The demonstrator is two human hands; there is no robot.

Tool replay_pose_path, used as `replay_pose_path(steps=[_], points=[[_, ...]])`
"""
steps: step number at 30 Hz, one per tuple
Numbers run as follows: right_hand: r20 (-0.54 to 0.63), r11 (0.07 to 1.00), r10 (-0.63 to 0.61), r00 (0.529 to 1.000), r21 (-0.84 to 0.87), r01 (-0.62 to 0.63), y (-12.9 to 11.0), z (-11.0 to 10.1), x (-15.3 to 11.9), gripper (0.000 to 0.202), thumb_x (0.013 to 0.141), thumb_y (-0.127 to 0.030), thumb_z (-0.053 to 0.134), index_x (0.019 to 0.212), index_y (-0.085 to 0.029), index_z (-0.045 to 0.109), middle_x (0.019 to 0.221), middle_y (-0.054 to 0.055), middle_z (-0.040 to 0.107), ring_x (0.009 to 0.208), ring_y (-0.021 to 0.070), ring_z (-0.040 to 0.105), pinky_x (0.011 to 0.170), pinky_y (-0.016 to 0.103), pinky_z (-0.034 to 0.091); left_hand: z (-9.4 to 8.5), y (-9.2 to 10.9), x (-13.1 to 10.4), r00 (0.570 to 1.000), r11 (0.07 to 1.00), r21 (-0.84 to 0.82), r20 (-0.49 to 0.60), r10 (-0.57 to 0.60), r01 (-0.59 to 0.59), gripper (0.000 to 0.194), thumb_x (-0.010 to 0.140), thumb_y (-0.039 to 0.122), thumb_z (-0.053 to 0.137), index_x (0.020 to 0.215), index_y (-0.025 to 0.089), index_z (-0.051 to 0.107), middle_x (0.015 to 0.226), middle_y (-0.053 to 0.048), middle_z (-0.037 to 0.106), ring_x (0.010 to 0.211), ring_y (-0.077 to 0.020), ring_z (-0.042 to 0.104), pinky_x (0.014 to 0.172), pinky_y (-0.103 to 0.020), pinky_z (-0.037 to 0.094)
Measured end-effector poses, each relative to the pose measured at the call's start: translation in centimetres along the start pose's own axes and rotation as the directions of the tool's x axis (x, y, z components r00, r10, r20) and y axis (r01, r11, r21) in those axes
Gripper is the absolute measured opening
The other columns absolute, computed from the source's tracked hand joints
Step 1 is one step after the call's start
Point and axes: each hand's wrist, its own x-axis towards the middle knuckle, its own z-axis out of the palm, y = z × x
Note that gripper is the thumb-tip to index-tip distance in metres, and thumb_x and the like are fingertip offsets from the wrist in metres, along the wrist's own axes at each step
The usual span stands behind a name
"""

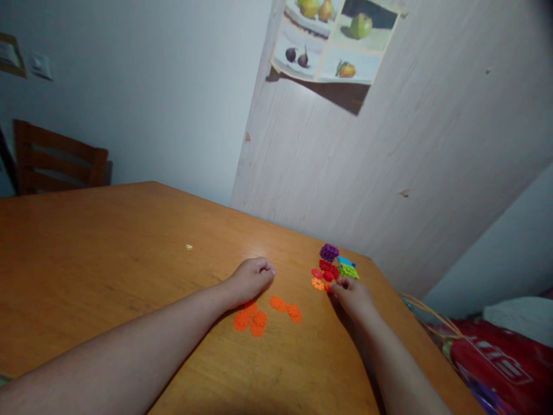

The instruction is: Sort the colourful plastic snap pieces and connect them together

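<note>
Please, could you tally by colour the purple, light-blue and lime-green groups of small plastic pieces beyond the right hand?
Purple group: 1
Light-blue group: 1
Lime-green group: 1
Total: 3 groups
The single pieces in each group are too small and crowded to count.

The curled left hand [253, 280] hid its own palm, so whether it held anything could not be told, and it covered the far edge of the orange pile [250, 320]. The right hand [355, 297] hid part of an orange disc [328, 287], and its grip was unclear. Green pieces [348, 271] partly covered a blue piece [345, 261]. A pale bit [189, 247] was too small to identify. The top edge cut off the poster [318, 63]; the table [129, 248] hid the chair's [60, 157] lower part. The right edge cropped the red bag [484, 363], its lettering blurred.
</note>
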Motion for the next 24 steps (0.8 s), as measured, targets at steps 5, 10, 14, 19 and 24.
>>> replay_pose_path(steps=[5,10,14,19,24], points=[[-0.002,0.973,-0.022,1.000,-0.230,0.021,-1.2,-0.2,-0.5,0.024,0.074,-0.035,0.066,0.059,-0.022,0.053,0.054,0.001,0.055,0.054,0.0151,0.047,0.053,0.028,0.024,0.0,0.3,-0.3,1.000,1.000,-0.013,-0.004,0.004,-0.004,0.020,0.078,0.037,0.056,0.077,0.017,0.059,0.059,0.003,0.052,0.054,-0.0103,0.041,0.052,-0.023,0.031],[0.003,0.974,-0.032,0.999,-0.225,0.032,-1.2,-0.1,-0.4,0.020,0.074,-0.033,0.065,0.060,-0.021,0.056,0.058,0.002,0.059,0.058,0.0170,0.052,0.055,0.028,0.027,0.1,0.4,-0.3,1.000,1.000,-0.022,-0.001,0.001,-0.001,0.020,0.078,0.037,0.056,0.076,0.017,0.059,0.058,0.004,0.051,0.053,-0.0103,0.041,0.051,-0.023,0.029],[0.007,0.977,-0.035,0.999,-0.212,0.036,-1.3,-0.1,-0.6,0.016,0.074,-0.033,0.065,0.063,-0.022,0.060,0.057,0.000,0.059,0.057,0.0168,0.051,0.054,0.028,0.027,0.0,0.3,-0.2,1.000,1.000,-0.016,-0.010,-0.007,0.007,0.021,0.076,0.038,0.058,0.076,0.017,0.059,0.059,0.003,0.052,0.054,-0.0106,0.042,0.052,-0.023,0.030],[0.005,0.974,-0.025,1.000,-0.223,0.026,-1.7,-0.3,-0.7,0.016,0.073,-0.035,0.067,0.068,-0.021,0.062,0.060,0.001,0.060,0.058,0.0172,0.053,0.055,0.028,0.028,0.0,0.3,-0.3,1.000,1.000,-0.003,-0.017,0.007,-0.007,0.021,0.077,0.038,0.058,0.076,0.017,0.060,0.059,0.003,0.052,0.054,-0.0108,0.042,0.053,-0.023,0.031],[0.021,0.972,-0.006,1.000,-0.236,0.011,-1.8,-0.5,-0.7,0.018,0.075,-0.034,0.064,0.065,-0.021,0.059,0.061,0.002,0.058,0.060,0.0179,0.052,0.056,0.029,0.028,-0.1,0.6,-0.4,1.000,0.999,0.036,-0.024,0.014,-0.013,0.019,0.077,0.036,0.059,0.075,0.018,0.061,0.060,0.002,0.054,0.056,-0.0121,0.044,0.053,-0.023,0.032]])
